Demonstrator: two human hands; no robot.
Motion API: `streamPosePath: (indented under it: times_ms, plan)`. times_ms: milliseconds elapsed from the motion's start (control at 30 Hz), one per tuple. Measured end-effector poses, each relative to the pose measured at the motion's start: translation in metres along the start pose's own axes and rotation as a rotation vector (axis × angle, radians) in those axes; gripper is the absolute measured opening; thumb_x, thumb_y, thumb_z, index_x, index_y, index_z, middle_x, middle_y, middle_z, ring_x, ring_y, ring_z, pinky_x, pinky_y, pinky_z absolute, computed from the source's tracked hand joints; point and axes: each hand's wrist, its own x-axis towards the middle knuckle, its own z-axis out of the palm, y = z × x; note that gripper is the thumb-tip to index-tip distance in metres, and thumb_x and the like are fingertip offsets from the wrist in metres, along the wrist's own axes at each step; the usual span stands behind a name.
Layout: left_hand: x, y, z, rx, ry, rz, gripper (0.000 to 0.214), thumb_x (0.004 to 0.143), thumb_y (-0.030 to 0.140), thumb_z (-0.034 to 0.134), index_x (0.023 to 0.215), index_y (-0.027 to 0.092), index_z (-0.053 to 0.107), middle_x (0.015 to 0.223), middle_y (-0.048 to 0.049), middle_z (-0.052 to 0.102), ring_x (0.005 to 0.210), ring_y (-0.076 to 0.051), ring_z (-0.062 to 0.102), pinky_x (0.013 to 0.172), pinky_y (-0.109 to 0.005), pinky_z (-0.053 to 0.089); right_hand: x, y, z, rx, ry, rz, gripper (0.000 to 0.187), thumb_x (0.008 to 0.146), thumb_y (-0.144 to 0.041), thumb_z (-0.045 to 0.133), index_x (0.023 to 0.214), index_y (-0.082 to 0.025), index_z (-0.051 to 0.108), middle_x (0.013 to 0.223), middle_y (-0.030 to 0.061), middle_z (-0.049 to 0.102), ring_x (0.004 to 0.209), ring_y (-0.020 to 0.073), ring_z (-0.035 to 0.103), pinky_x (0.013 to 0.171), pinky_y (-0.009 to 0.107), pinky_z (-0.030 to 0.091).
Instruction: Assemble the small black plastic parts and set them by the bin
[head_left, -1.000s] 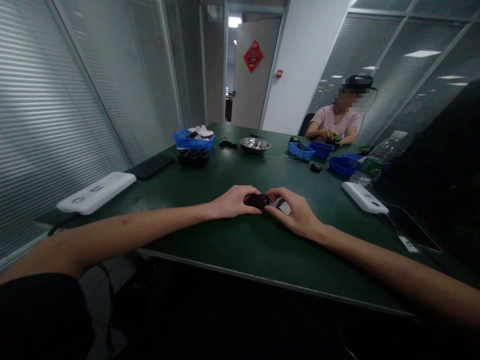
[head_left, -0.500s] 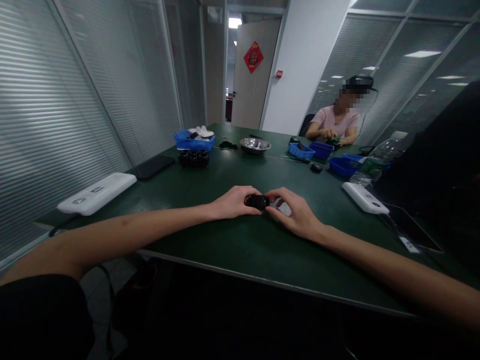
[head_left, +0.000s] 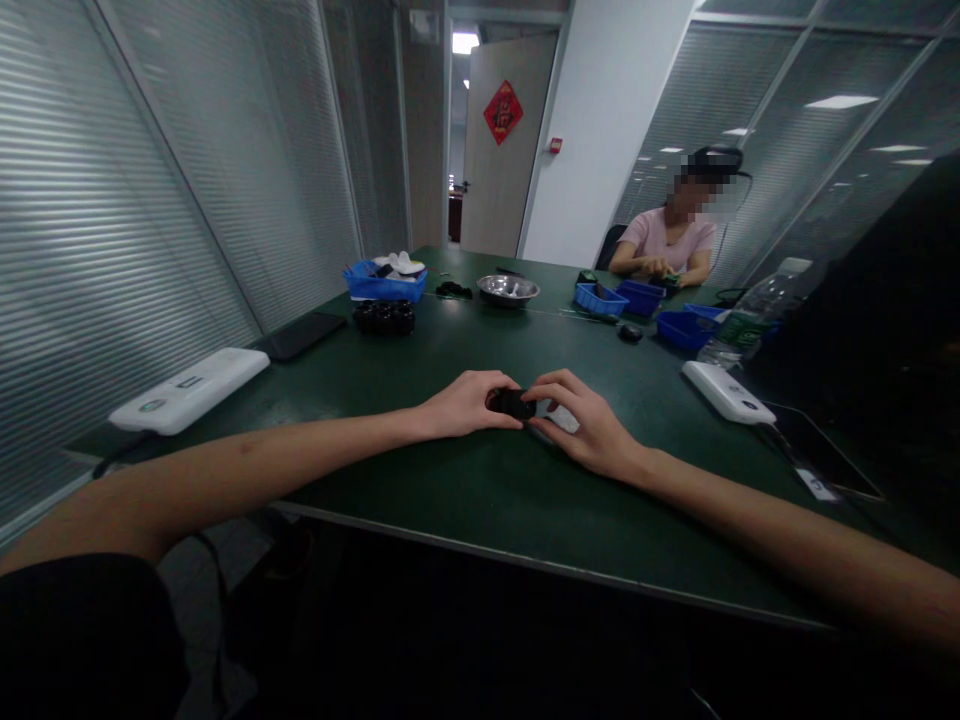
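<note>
Slatted blinds cover the glass wall on the left, a door stands open at the back, and a green table (head_left: pixel 420 480) fills the middle of the head view, the only view. Near its front edge, between the two hands, is a small black part (head_left: pixel 513 403). The left hand (head_left: pixel 472 402) is closed around the part's left end, thumb on the near side and fingers on the far side. The right hand (head_left: pixel 589 420) is curled, its forefinger overlapping the part's right end and its thumb just below; whether it grips firmly, I cannot tell. Something pale (head_left: pixel 564 418) shows within that curl, too unclear to name.

As I judge it, the step is close fingertip work at the part's right end. The left hand does best as the steady holder, firm enough to stop twisting but without squeezing. The right should use light, even pressure in line with the part, since a sideways push could make it slip. Working low over the table would spare it a fall, and resting the forearms would calm the fingertips. Dim light and dark plastic make seams hard to see, so feeling for the edge probably helps. Other black pieces (head_left: pixel 384 317) sit beyond the left forearm, well apart from this one.
</note>
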Motion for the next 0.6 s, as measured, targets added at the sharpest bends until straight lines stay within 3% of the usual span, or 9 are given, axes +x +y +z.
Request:
streamPosePath:
  times_ms: [167,267,467,600]
  plan:
    - [0.0006,0.0004,0.001,-0.012,0.0,0.013,0.049,0.084,0.049,0.078,0.12,0.016,0.07,0.098,-0.0044,0.068,0.08,-0.018,0.058,0.069,-0.028,0.04,0.001,-0.0003,0.0007,0.019,0.041,0.03,0.03,0.098,-0.034,0.066,0.125,-0.024,0.059,0.117,0.0105,0.061,0.1,0.026,0.063,0.083,0.043,0.059]
    - [0.0005,0.0002,0.0014,-0.034,-0.003,0.036,0.055,0.084,0.049,0.079,0.128,0.019,0.067,0.101,-0.004,0.069,0.079,-0.017,0.057,0.069,-0.028,0.039,0.0007,0.0002,0.001,0.017,0.074,0.039,0.023,0.1,-0.033,0.062,0.12,-0.024,0.061,0.112,0.0096,0.063,0.096,0.0252,0.064,0.082,0.043,0.059]
    - [-0.0001,0.0008,0.001,-0.024,-0.006,0.048,0.051,0.085,0.05,0.077,0.123,0.017,0.069,0.1,-0.0053,0.069,0.081,-0.018,0.058,0.07,-0.029,0.041,-0.0008,-0.0039,0.0003,-0.023,0.044,-0.042,0.025,0.097,-0.028,0.064,0.122,-0.026,0.061,0.125,0.011,0.059,0.113,0.0288,0.061,0.095,0.049,0.057]
    - [0.0,0.0014,0.0012,-0.047,-0.007,0.055,0.048,0.086,0.048,0.077,0.122,0.017,0.068,0.102,-0.0059,0.07,0.085,-0.019,0.061,0.072,-0.028,0.042,0.0011,-0.0002,-0.0016,-0.039,0.098,0.079,0.025,0.098,-0.033,0.066,0.12,-0.024,0.06,0.113,0.0097,0.063,0.095,0.0253,0.066,0.082,0.045,0.06]
